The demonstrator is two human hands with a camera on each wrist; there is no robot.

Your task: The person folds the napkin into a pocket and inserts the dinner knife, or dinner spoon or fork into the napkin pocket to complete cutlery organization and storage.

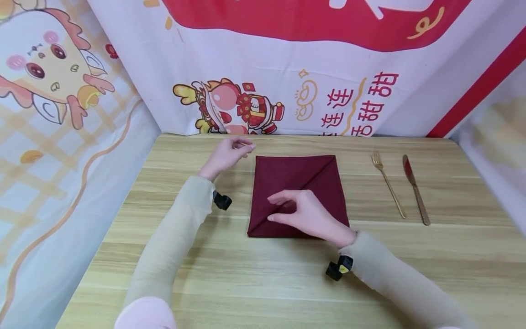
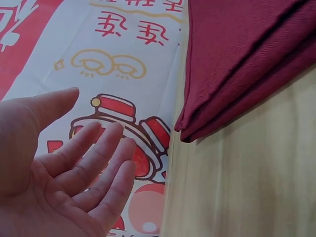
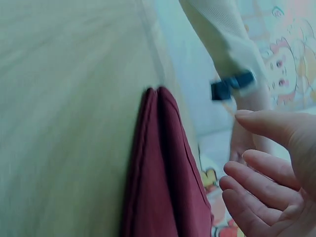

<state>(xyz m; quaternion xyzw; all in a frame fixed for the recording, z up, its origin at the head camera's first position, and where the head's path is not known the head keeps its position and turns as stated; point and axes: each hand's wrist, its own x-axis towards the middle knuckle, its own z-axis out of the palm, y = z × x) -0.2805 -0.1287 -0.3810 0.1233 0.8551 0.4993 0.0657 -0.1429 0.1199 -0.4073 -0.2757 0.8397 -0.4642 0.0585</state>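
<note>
A dark red cloth napkin [image 1: 287,176], folded into a square with a diagonal fold line across it, lies flat on the table. Its layered corner shows in the left wrist view as a stacked napkin edge [image 2: 237,74]. My left hand [image 1: 229,155] hovers beyond the napkin's far left corner, fingers loosely bent, holding nothing. Over the napkin's near part is my right hand [image 1: 302,212], thumb and fingers apart with nothing between them. The right wrist view shows the napkin's folded edges [image 3: 163,173] beside that hand's relaxed fingers.
To the right of the napkin lie a gold fork [image 1: 388,185] and a gold knife [image 1: 416,189], side by side on the wooden table [image 1: 246,283]. A printed white and red cloth [image 1: 255,59] hangs behind the table's far edge, with another patterned cloth [image 1: 61,151] at left.
</note>
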